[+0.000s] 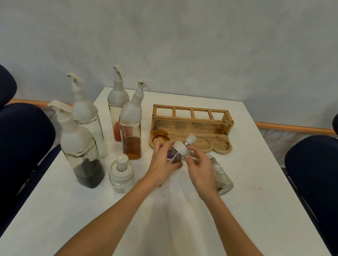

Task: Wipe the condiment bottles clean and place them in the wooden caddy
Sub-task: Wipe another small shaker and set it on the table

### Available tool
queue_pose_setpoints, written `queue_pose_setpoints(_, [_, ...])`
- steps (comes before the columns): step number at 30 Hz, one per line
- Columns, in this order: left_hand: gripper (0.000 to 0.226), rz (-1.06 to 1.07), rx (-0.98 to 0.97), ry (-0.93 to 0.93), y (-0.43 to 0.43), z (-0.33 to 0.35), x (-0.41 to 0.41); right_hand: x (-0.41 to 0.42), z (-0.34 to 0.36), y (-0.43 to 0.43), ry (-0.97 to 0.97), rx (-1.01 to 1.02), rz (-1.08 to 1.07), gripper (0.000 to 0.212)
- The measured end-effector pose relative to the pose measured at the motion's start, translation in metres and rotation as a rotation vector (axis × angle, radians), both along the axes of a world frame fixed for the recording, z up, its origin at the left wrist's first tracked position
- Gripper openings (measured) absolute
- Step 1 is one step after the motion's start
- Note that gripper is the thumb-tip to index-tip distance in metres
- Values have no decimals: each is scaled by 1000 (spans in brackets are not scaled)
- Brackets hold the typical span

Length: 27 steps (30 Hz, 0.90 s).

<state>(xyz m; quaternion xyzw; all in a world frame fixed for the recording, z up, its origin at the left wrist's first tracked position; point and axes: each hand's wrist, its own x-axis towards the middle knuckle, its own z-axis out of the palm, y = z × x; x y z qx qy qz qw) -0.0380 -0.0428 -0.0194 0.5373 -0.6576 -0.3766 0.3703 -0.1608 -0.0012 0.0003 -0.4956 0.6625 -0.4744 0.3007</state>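
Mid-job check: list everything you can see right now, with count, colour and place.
table: one, white, stained, centre
tall pump bottles: four, clear glass with off-white tops, table's left side; contents run from dark to amber to reddish
small sugar jar: one, clear with white cap, upright, in front of the tall bottles
small jar in hand: one, clear with white cap, tilted, held above the table
pepper jar: one, clear, lying on its side behind the right hand
wooden caddy: one, light brown, stained, empty, far centre
chairs: dark blue, both sides
left hand: holds the jar's body
right hand: on the jar's cap
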Motion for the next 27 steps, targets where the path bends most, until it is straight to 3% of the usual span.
queue_pose_setpoints(12, [70, 71, 43, 365, 28, -16, 5, 5, 0, 22, 233, -168, 173, 49])
queue_pose_setpoints(21, [71, 83, 77, 461, 44, -19, 12, 7, -3, 35, 312, -220, 242, 49])
queue_pose_setpoints(27, [79, 68, 159, 345, 43, -23, 15, 5, -1, 42, 231, -146, 242, 49])
